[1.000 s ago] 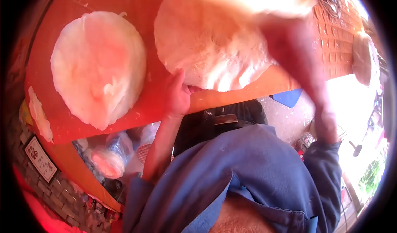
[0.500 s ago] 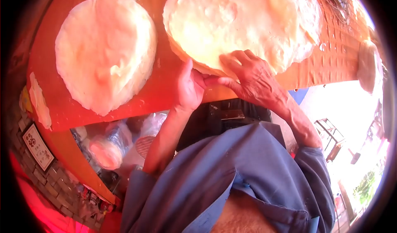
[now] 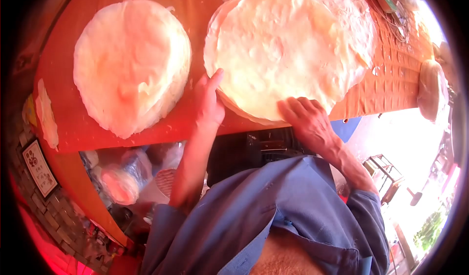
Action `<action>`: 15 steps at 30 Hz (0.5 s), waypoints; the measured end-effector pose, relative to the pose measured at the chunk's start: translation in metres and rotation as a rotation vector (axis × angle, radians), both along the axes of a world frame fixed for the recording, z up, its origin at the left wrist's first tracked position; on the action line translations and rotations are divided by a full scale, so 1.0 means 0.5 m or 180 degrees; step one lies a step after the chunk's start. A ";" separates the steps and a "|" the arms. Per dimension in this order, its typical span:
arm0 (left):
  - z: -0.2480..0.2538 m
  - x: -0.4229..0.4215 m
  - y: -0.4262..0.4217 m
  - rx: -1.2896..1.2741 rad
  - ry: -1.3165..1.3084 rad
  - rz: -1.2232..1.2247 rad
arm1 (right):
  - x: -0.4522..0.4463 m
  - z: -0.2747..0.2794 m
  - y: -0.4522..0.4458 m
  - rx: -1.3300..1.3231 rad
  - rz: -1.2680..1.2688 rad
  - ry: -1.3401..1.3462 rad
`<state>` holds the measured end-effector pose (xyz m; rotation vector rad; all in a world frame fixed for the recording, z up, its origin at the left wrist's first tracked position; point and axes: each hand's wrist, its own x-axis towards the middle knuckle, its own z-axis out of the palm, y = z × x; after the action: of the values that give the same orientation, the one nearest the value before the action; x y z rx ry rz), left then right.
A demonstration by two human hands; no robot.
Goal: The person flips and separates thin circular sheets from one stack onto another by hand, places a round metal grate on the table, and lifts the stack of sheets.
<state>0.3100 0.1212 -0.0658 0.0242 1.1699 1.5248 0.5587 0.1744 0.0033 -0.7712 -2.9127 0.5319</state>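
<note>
Left hand [image 3: 211, 101], bare: placed at the near left rim of a broad, round stack of thin, pale cream sheets [image 3: 273, 55], thumb upright against the edge; the remaining fingers were partly hidden, and whether they pinched the rim could not be told. Right hand [image 3: 310, 123], bare: laid on the near rim of the same stack, fingers bent and close together on the top surface; whether its thumb gripped from below could not be told. The stack itself lay directly beyond both hands, flat on an orange-red tabletop [image 3: 200, 11]. Past the stack, as seen from the hands: wrinkled whitish sheeting [image 3: 359, 35] showing at the far and right edges. Left of the left hand, apart from it: a second round stack, pale cream [image 3: 132, 65], with a small raised flap. Farther left: a narrow whitish strip [image 3: 46, 118]. Well right of the right hand: a pale, rounded bundle [image 3: 432, 89]. Just right of the right hand, below the table edge: a flat blue item [image 3: 347, 128]. Lower left of the left hand: a clear plastic-wrapped bundle [image 3: 119, 184] and, beyond it, a dark-framed white plaque [image 3: 39, 168].
</note>
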 end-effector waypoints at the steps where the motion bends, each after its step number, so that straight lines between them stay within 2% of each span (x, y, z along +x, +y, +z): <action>1: -0.008 -0.010 0.000 -0.0035 0.0240 -0.0162 | 0.022 0.005 0.002 -0.0019 0.0046 0.0018; 3: -0.021 -0.022 0.009 -0.0094 0.0713 -0.0525 | 0.054 -0.007 0.003 -0.0025 0.0127 -0.0054; 6: -0.019 -0.014 0.023 0.0044 0.0352 -0.0424 | 0.071 -0.010 0.014 -0.0049 0.0303 -0.0178; 9: -0.010 -0.020 0.028 0.0181 -0.0264 -0.0417 | 0.079 0.028 0.016 -0.1171 -0.0291 0.0279; 10: -0.005 -0.020 0.026 0.0240 -0.0491 -0.0453 | 0.097 0.027 0.026 -0.1442 -0.0695 0.0494; 11: 0.001 -0.017 0.023 0.0262 -0.0488 -0.0453 | 0.117 0.011 0.041 -0.0866 -0.1074 0.0756; 13: 0.013 -0.010 0.020 0.0331 -0.0492 -0.0471 | 0.149 -0.024 0.082 0.0138 -0.2415 0.0760; 14: 0.006 -0.011 0.016 0.0368 -0.0492 -0.0511 | 0.167 -0.052 0.095 -0.0165 -0.3328 0.0828; 15: 0.005 -0.010 0.016 0.0399 -0.0466 -0.0553 | 0.178 -0.067 0.101 -0.0635 -0.3916 0.1024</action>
<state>0.3052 0.1294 -0.0632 0.0947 0.9310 1.4193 0.6475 0.2251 -0.0303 -1.9716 -1.6164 0.6576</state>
